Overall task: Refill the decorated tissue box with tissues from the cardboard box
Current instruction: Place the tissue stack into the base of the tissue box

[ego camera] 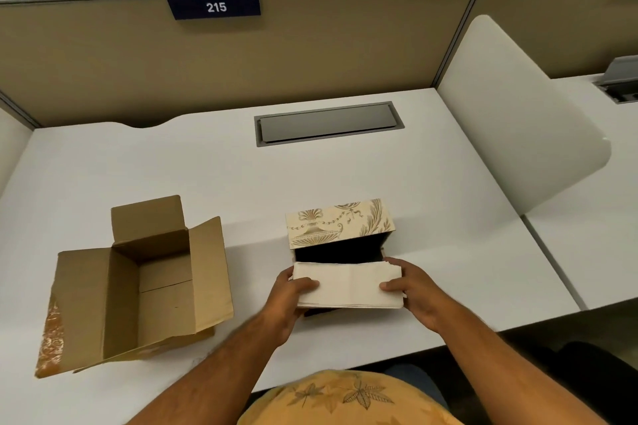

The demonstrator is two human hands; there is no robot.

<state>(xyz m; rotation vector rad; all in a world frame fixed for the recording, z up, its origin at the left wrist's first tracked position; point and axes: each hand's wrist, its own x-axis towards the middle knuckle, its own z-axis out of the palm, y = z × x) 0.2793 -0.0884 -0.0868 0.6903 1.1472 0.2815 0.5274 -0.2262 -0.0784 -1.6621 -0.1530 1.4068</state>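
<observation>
A stack of white tissues (348, 285) is gripped at both ends, by my left hand (290, 300) on its left end and my right hand (412, 293) on its right end. The stack hovers over the near edge of the decorated tissue box (340, 222), whose cream, gold-patterned lid stands raised behind a dark open cavity. The near wall of that box is hidden under the tissues. The brown cardboard box (138, 286) sits on the left of the white desk (241, 183), flaps open, and its visible inside holds nothing.
A grey cable hatch (328, 123) is set into the desk at the back. A tan partition with a plate reading 215 (215, 6) stands behind. A white divider panel (518, 114) closes off the right side, with another desk beyond it.
</observation>
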